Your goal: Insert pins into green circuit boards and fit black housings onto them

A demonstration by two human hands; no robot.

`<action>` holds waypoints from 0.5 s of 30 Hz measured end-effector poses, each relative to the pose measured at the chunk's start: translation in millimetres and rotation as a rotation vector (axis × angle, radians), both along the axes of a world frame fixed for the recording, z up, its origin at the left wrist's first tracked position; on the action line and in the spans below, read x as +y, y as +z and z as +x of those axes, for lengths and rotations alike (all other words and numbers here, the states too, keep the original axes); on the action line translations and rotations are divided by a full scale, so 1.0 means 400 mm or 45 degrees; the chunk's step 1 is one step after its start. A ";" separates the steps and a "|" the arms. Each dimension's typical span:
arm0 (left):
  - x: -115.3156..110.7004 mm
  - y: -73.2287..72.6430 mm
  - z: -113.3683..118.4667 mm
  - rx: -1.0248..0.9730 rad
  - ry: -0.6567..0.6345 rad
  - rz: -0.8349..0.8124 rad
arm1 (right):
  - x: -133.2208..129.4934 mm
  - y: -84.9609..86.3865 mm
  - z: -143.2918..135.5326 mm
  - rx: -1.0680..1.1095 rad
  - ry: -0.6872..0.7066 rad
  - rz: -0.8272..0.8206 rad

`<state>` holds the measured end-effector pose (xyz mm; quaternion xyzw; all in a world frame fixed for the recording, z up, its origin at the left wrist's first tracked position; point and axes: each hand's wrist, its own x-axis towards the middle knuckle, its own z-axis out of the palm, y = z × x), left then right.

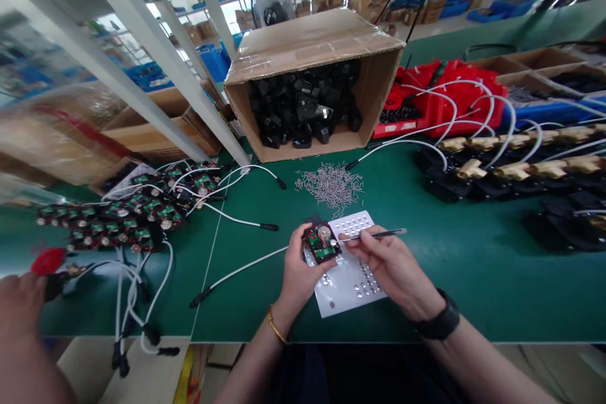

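Observation:
My left hand [302, 268] holds a small black housing with a green circuit board [322, 245] and a round metal part inside; a white cable [255, 262] runs from it to the left. Pinched in my right hand [395, 265] is a thin metal tool, perhaps tweezers [391, 233], its tip at the housing's right side beside a small white spot. Beneath both hands lies a white sheet [334, 300] with rows of small round silvery pieces. A pile of short metal pins [331, 185] sits just beyond the sheet on the green table [246, 303].
A cardboard box [317, 38] of black parts stands behind the pins. Wired circuit-board units [123, 218] crowd the left, where another person's hand [21, 300] holds something dark near a red object. Brass fittings on black housings [511, 170] and red bins [435, 98] are right.

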<state>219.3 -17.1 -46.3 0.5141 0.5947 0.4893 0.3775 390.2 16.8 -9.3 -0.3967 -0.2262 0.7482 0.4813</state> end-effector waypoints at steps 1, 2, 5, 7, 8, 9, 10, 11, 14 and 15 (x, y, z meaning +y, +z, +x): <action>0.000 0.001 0.001 0.000 0.002 0.000 | 0.003 0.002 -0.016 -0.008 0.012 0.013; -0.001 0.001 0.001 -0.002 -0.001 0.001 | 0.004 0.001 -0.027 -0.021 0.014 0.032; 0.001 0.001 0.000 -0.013 -0.018 0.012 | 0.003 -0.001 -0.042 -0.069 -0.013 0.090; 0.002 0.000 -0.001 -0.014 -0.024 0.011 | 0.002 0.001 -0.040 -0.088 -0.028 0.110; 0.002 0.000 0.000 -0.013 -0.023 0.006 | 0.002 0.003 -0.039 -0.093 -0.030 0.111; 0.003 -0.001 0.000 -0.012 -0.020 -0.001 | 0.002 0.004 -0.037 -0.095 -0.028 0.110; 0.003 -0.001 0.001 -0.013 -0.018 -0.010 | 0.003 0.006 -0.037 -0.102 -0.024 0.111; 0.004 -0.001 0.002 -0.015 -0.018 -0.016 | 0.003 0.007 -0.036 -0.116 -0.022 0.116; 0.004 0.002 0.004 -0.024 -0.018 -0.020 | 0.005 0.005 -0.038 -0.170 -0.029 0.151; 0.004 0.003 0.005 -0.025 -0.014 -0.019 | 0.005 0.003 -0.040 -0.183 -0.032 0.158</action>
